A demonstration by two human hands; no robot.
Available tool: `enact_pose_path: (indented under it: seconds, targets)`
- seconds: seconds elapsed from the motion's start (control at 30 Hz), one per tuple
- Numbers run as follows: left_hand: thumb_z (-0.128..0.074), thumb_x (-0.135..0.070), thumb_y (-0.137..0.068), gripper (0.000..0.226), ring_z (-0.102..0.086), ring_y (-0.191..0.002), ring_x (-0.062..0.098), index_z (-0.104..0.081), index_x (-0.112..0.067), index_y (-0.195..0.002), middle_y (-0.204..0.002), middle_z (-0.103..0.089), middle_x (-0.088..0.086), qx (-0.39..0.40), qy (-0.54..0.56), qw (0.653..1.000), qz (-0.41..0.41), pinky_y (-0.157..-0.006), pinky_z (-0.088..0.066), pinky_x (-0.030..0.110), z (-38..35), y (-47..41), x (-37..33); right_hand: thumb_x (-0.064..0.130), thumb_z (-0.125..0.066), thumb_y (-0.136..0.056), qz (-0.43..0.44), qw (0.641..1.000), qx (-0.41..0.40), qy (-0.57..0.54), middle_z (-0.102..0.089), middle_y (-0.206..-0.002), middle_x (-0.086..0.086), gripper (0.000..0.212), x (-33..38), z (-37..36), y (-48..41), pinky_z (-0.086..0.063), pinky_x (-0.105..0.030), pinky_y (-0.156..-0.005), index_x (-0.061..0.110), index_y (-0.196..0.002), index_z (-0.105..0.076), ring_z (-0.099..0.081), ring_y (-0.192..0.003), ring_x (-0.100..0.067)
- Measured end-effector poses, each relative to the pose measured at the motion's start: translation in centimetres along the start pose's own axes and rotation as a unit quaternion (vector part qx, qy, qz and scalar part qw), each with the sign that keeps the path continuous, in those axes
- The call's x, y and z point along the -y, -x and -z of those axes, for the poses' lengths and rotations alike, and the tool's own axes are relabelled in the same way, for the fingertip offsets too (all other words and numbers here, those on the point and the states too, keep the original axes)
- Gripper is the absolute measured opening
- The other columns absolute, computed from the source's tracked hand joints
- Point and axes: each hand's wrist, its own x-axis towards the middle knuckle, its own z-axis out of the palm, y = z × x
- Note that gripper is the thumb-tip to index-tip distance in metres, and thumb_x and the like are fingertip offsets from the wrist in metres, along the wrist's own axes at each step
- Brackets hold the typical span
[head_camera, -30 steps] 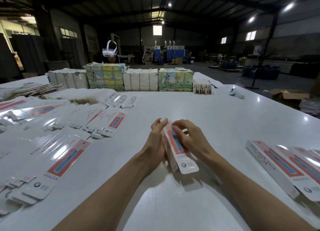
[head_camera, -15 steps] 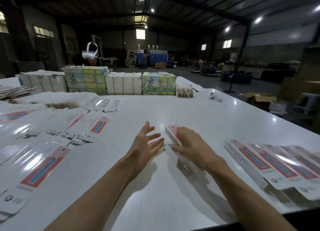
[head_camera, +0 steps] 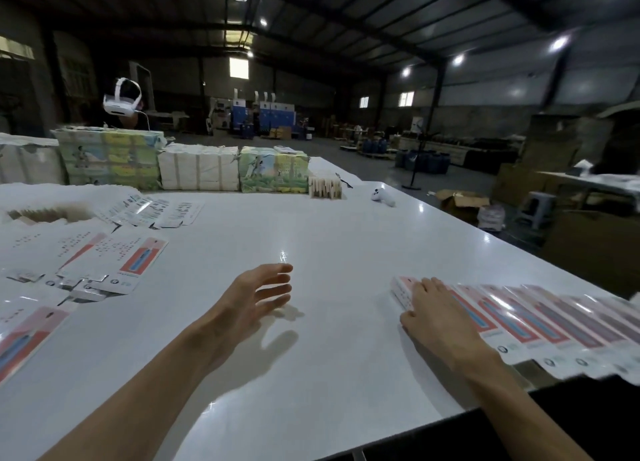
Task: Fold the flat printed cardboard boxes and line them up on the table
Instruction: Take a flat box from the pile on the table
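The white bench [head_camera: 346,239] carried a row of folded boxes [head_camera: 554,322] lying side by side along its right near edge. A spread of flat printed boxes [head_camera: 114,260] lay on its left. The left forearm reached forward over the middle of the bench. The left hand [head_camera: 256,298] hovered above the surface with fingers straight and slightly spread, released and grasping nothing, its shadow on the bench below. The right hand [head_camera: 436,311] lay palm down with fingers extended on the end box [head_camera: 401,289], which sat at the left end of the row, directly beside its neighbour. Half a second earlier that box had lain near the bench centre under the right hand, just beside the left hand. One second earlier both hands had gripped it. The hands now stood well apart.
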Motion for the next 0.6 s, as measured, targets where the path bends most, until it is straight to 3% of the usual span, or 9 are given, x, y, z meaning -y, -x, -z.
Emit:
enact_pose_path:
  seconds: [0.1,0.17,0.27,0.37,0.43,0.6]
  targets:
    - [-0.072,-0.044,-0.092,0.033,-0.073,-0.115,0.019,-0.080,-0.025,-0.117,-0.131,-0.072,0.006,0.006,0.006,1.000,-0.007,-0.101,-0.056,0.035,0.0,0.3,-0.2,0.033,-0.056,-0.105,-0.014,0.998,-0.007,0.066,-0.046,-0.150,-0.006,0.053,-0.6,0.4,-0.2,-0.036,-0.039,-0.121,0.013,-0.151,-0.039,-0.047,-0.137,-0.022]
    - [-0.066,-0.031,-0.101,0.022,-0.073,-0.114,0.021,-0.080,-0.022,-0.115,-0.128,-0.073,0.008,0.004,0.005,1.000,-0.007,-0.104,-0.055,0.036,0.0,0.5,-0.3,0.035,-0.054,-0.107,-0.002,0.996,-0.020,0.083,-0.043,-0.155,-0.008,0.053,0.4,0.8,-0.6,-0.030,-0.041,-0.125,0.011,-0.151,-0.038,-0.043,-0.143,-0.024]
    - [-0.061,-0.018,-0.104,0.021,-0.075,-0.107,0.023,-0.081,-0.017,-0.113,-0.111,-0.075,0.008,-0.005,0.006,1.000,-0.002,-0.105,-0.055,0.035,-0.1,0.5,-0.3,0.045,-0.050,-0.107,0.061,0.997,-0.034,0.037,-0.041,-0.157,-0.006,0.053,4.2,1.3,-1.5,-0.034,-0.040,-0.121,0.013,-0.149,-0.041,-0.040,-0.146,-0.024]
    - [-0.059,-0.011,-0.102,0.024,-0.073,-0.086,0.021,-0.080,-0.015,-0.112,-0.092,-0.071,0.004,-0.032,0.004,0.999,-0.012,-0.080,-0.060,0.026,-0.1,0.5,-0.4,0.041,-0.049,-0.107,0.142,0.988,-0.059,-0.005,-0.047,-0.152,-0.005,0.048,9.5,1.0,-2.6,-0.044,-0.040,-0.108,0.013,-0.145,-0.047,-0.044,-0.139,-0.023]
    - [-0.057,-0.010,-0.100,0.026,-0.063,-0.069,0.018,-0.079,-0.016,-0.113,-0.082,-0.065,0.004,-0.073,0.010,0.997,-0.021,-0.062,-0.052,0.023,0.0,0.3,-0.4,0.038,-0.049,-0.106,0.192,0.978,-0.077,-0.013,-0.055,-0.141,-0.004,0.041,13.4,0.3,-3.3,-0.047,-0.041,-0.099,0.015,-0.139,-0.053,-0.051,-0.129,-0.025]
    - [-0.051,-0.010,-0.103,0.025,-0.049,-0.050,0.011,-0.066,-0.015,-0.121,-0.066,-0.057,-0.003,-0.198,-0.056,0.978,-0.041,-0.044,-0.039,0.020,1.1,-0.2,-0.9,0.029,-0.049,-0.105,0.246,0.961,-0.082,-0.099,-0.065,-0.123,-0.002,0.027,20.3,-3.0,-3.7,-0.053,-0.040,-0.089,0.016,-0.126,-0.060,-0.060,-0.114,-0.022]
